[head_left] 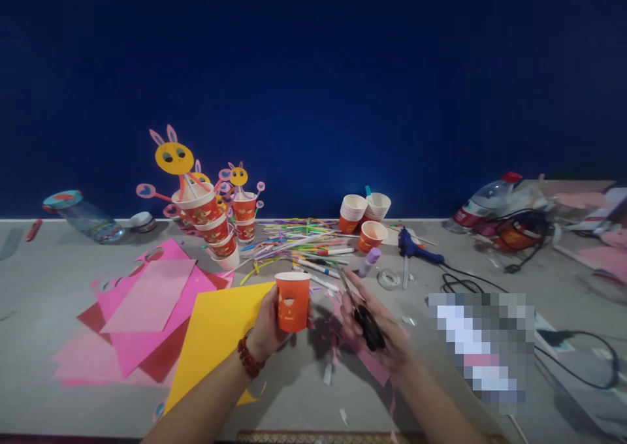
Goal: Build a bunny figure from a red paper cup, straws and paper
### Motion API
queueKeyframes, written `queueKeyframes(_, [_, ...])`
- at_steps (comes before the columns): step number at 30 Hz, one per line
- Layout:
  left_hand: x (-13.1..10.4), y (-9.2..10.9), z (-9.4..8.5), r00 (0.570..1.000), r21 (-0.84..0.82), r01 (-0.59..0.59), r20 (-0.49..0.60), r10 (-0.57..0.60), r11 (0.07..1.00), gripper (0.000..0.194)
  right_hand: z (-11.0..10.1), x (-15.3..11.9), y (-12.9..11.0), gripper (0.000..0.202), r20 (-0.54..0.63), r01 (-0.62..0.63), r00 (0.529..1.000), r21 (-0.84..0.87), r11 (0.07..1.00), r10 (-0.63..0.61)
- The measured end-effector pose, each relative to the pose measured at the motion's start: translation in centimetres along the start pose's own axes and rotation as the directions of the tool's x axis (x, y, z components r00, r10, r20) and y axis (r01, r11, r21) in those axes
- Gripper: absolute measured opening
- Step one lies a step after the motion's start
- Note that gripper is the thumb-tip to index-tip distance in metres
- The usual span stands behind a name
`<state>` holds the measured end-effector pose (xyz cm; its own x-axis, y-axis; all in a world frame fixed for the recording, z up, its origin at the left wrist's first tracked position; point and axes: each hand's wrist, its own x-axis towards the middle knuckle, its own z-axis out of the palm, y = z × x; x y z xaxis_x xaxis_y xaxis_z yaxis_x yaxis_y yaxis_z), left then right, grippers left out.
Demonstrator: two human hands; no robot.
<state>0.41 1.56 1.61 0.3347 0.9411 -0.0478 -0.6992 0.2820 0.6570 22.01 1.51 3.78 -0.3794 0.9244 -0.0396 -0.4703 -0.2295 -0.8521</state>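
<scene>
An orange paper cup (293, 303) stands upright in my left hand (266, 323), its fingers wrapped round the sides. There is a small hole or pale mark in the cup's front wall. Scissors (367, 326) with black handles lie across my right hand (379, 330), their blades pointing up and away, apart from the cup. My right fingers are partly stretched, with the handles held against the palm. Beneath my left hand lies a yellow sheet (215, 339). Pink paper scraps (369, 362) are on the table under my right hand.
Stacked cup figures with bunny faces (174, 158) stand at the back left, near pink sheets (147, 300). Coloured pipe cleaners (289, 238), cup stacks (353, 212), a glue stick (369, 261), a tape roll (388, 279) and a blue glue gun (418, 248) with its cord lie behind my hands.
</scene>
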Motion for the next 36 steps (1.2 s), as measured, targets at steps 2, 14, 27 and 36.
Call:
queueKeyframes(2, [0.0, 0.0, -0.3, 0.999, -0.025, 0.012, 0.042, -0.011, 1.0, 0.065, 1.0, 0.7, -0.1, 0.079, 0.081, -0.009, 0.997, 0.046, 0.999, 0.005])
queueKeyframes(14, [-0.3, 0.0, -0.9, 0.997, -0.096, 0.075, 0.039, -0.072, 0.993, 0.059, 1.1, 2.4, 2.1, 0.062, 0.042, 0.062, 0.997, -0.024, 0.998, -0.061])
queueKeyframes(27, [-1.1, -0.4, -0.1, 0.994, -0.053, 0.071, 0.083, -0.066, 0.996, 0.071, 0.7, 2.3, 5.0, 0.008, 0.021, 0.293, 0.897, -0.775, 0.56, -0.441])
queueKeyframes(36, [-0.5, -0.4, -0.5, 0.99, -0.046, 0.117, -0.071, -0.12, 0.992, 0.064, 1.6, 2.4, 3.2, 0.03, -0.119, 0.248, 0.869, -0.735, 0.631, -0.48])
